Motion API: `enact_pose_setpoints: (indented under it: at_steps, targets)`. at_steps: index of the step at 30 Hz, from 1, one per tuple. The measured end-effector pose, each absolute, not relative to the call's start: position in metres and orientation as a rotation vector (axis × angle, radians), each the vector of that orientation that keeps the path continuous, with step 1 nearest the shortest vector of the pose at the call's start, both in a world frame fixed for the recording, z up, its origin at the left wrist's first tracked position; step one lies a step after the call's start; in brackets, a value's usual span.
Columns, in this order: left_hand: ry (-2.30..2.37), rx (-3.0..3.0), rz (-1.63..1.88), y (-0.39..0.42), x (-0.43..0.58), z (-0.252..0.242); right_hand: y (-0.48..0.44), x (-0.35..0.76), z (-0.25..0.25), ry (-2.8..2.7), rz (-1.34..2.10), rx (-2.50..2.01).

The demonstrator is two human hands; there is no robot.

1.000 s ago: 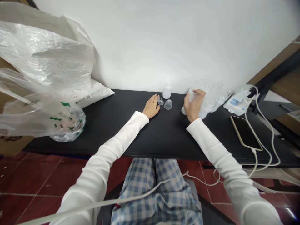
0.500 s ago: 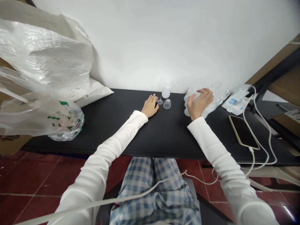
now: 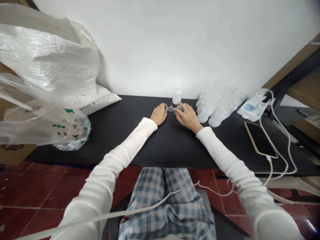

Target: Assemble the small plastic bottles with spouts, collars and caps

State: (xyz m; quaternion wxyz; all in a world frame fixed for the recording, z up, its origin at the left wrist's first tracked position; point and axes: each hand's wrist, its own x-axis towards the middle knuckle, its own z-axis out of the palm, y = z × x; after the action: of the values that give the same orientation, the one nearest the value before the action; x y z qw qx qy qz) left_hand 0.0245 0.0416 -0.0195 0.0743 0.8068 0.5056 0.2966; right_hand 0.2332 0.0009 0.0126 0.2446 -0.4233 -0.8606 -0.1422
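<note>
My left hand point(image 3: 159, 114) rests on the black table top point(image 3: 120, 133), its fingertips pinching a small clear plastic piece point(image 3: 166, 108). My right hand point(image 3: 188, 117) reaches in from the other side, its fingers around a clear plastic cup point(image 3: 178, 109). Between the hands stands a small clear funnel-shaped piece point(image 3: 170, 107). Just behind it, a translucent white bottle point(image 3: 176, 97) stands by the wall. Several translucent bottles point(image 3: 212, 108) are grouped to the right of my right hand, not touching it.
A large plastic bag point(image 3: 42, 66) and a white sack point(image 3: 96, 100) fill the table's left end. At the right lie a phone point(image 3: 260, 140) on a white cable point(image 3: 277, 133) and a white packet point(image 3: 251, 107). A white wall backs the table.
My right hand has moved left from the group of bottles to the clear cup. The bottles it covered now show. My left hand has barely moved.
</note>
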Motion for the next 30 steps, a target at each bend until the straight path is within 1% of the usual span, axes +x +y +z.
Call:
enact_pose_setpoints:
  at_steps: [4, 8, 12, 16, 19, 25, 27, 30]
  targets:
    - [1.496, 2.447, 0.916, 0.044, 0.019, -0.024, 0.012, 0.234, 0.007, -2.316, -0.331, -1.283]
    - [1.466, 2.33, 1.02, 0.044, 0.014, -0.026, 0.021, 0.236, 0.001, -2.143, -0.371, -1.412]
    - [1.357, 1.82, 1.235, 0.042, 0.013, -0.023, 0.02, 0.218, 0.003, -2.145, -0.406, -1.408]
    - [1.265, 1.255, 1.237, 0.038, 0.014, -0.015, 0.02, 0.199, 0.005, -2.315, -0.353, -1.366]
    - [1.169, 1.068, 1.233, 0.033, 0.016, -0.008, 0.026, 0.195, 0.001, -2.34, -0.289, -1.371]
    - [1.002, 0.966, 1.25, 0.024, 0.019, -0.001, 0.038, 0.202, -0.009, -2.227, -0.054, -1.371]
    - [0.99, 0.95, 1.261, 0.024, 0.02, 0.0, 0.037, 0.206, -0.01, -2.106, 0.069, -1.295]
    - [0.989, 0.923, 1.275, 0.024, 0.021, 0.0, 0.028, 0.208, -0.009, -1.85, 0.341, -1.101]
